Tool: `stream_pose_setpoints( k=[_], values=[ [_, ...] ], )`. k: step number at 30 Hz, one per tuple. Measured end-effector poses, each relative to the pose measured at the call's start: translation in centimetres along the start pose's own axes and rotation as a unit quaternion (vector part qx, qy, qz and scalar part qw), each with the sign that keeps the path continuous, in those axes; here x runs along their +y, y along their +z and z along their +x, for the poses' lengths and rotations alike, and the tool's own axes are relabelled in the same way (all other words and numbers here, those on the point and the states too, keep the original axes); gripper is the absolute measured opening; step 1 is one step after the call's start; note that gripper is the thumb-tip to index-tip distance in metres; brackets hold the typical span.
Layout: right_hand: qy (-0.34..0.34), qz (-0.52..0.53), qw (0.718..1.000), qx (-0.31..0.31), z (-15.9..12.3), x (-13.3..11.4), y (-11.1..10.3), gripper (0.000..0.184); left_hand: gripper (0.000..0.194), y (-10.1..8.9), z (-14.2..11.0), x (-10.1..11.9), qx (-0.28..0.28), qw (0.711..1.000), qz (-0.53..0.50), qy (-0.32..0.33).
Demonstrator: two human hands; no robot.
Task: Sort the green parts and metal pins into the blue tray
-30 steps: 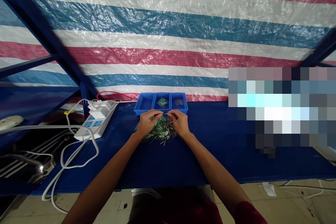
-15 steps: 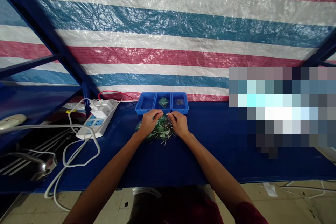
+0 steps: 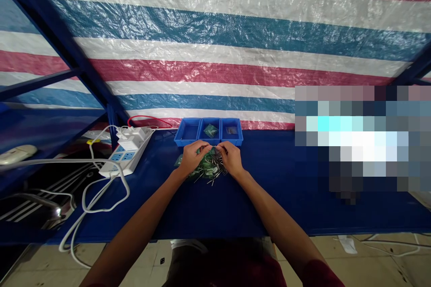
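Observation:
My left hand (image 3: pixel 191 158) and my right hand (image 3: pixel 232 158) are raised over a pile, fingertips close together. Each hand is closed in a pinch, thumb against fingers. Whatever small thing lies between the fingertips is too small to make out. Beneath them spreads the pile of small green plastic packets (image 3: pixel 205 169) mixed with thin metal pieces (image 3: pixel 218 168) like pins or screws. Just beyond stands a blue three-compartment tray (image 3: pixel 191 142). Its middle compartment holds a green packet (image 3: pixel 211 130), and its right one a small clear packet (image 3: pixel 231 130).
A white power strip (image 3: pixel 126 157) with plugged-in adapters and looping white cables (image 3: pixel 126 188) lies to the left. Farther left a white computer mouse (image 3: pixel 18 154) rests on a shelf. Striped plastic sheeting (image 3: pixel 208 71) hangs behind the blue table (image 3: pixel 269 179). The right side is pixelated.
The fingertips of both hands have shifted slightly; the thin light piece seen between them earlier no longer shows clearly. The pile and tray look the same.

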State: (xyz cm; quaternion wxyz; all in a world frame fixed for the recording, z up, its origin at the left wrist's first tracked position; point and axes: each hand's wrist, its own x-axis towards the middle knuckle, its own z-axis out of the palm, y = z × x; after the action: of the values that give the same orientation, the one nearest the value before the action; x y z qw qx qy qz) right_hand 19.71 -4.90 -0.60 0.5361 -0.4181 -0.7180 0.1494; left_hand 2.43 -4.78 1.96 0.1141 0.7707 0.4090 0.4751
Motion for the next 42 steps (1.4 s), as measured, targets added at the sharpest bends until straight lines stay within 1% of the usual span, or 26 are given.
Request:
stream_pose_setpoints(
  k=[2, 4, 7, 9, 12, 17, 22, 25, 28, 32, 35, 39, 42],
  values=[
    [0.007, -0.007, 1.000, -0.005, 0.0, 0.0, 0.1, 0.038, 0.029, 0.1, -0.1, 0.1, 0.015, 1.000, -0.007, 0.006],
    [0.011, -0.012, 1.000, -0.013, 0.0, 0.1, 0.2, 0.039, 0.027, 0.2, -0.1, 0.3, 0.020, 1.000, -0.016, -0.002],
    [0.014, -0.025, 0.999, -0.021, -0.1, 0.2, 0.3, 0.043, 0.027, 0.3, -0.2, 0.4, 0.011, 0.999, -0.032, -0.026],
    [0.022, -0.039, 0.999, -0.017, -0.1, 0.2, 0.3, 0.046, 0.028, 0.2, -0.3, 0.5, 0.003, 0.998, -0.042, -0.038],
    [0.036, -0.051, 0.998, 0.007, -0.1, 0.3, 0.1, 0.050, 0.028, 0.1, -0.2, 0.4, -0.009, 0.999, -0.031, -0.041],
    [0.036, -0.051, 0.998, 0.030, 0.0, 0.1, -0.2, 0.050, 0.031, 0.1, -0.1, -0.2, -0.042, 0.999, 0.014, -0.015],
    [0.034, -0.044, 0.998, 0.035, 0.1, -0.3, -0.3, 0.048, 0.033, 0.2, 0.1, -0.7, -0.033, 0.997, 0.039, 0.054],
    [0.037, -0.043, 0.998, 0.035, 0.1, -0.3, -0.4, 0.047, 0.031, 0.2, 0.1, -0.8, -0.023, 0.997, 0.039, 0.066],
    [0.034, -0.033, 0.998, 0.041, 0.1, -0.4, -0.4, 0.045, 0.029, 0.2, 0.0, -0.7, -0.002, 0.999, 0.025, 0.045],
    [0.029, -0.013, 0.999, 0.036, 0.1, -0.5, -0.3, 0.039, 0.032, 0.3, 0.0, -0.7, 0.030, 0.999, -0.009, -0.014],
    [0.015, -0.004, 1.000, 0.000, 0.0, -0.7, -0.3, 0.036, 0.032, 0.2, -0.1, -0.5, 0.030, 0.998, -0.032, -0.047],
    [-0.019, -0.006, 0.998, -0.053, -0.2, -0.7, -0.2, 0.033, 0.030, 0.2, -0.2, -0.3, 0.022, 0.996, -0.057, -0.066],
    [-0.052, -0.002, 0.997, -0.060, -0.3, -0.5, 0.0, 0.033, 0.030, 0.3, -0.3, -0.3, 0.023, 0.994, -0.071, -0.078]
  ],
)
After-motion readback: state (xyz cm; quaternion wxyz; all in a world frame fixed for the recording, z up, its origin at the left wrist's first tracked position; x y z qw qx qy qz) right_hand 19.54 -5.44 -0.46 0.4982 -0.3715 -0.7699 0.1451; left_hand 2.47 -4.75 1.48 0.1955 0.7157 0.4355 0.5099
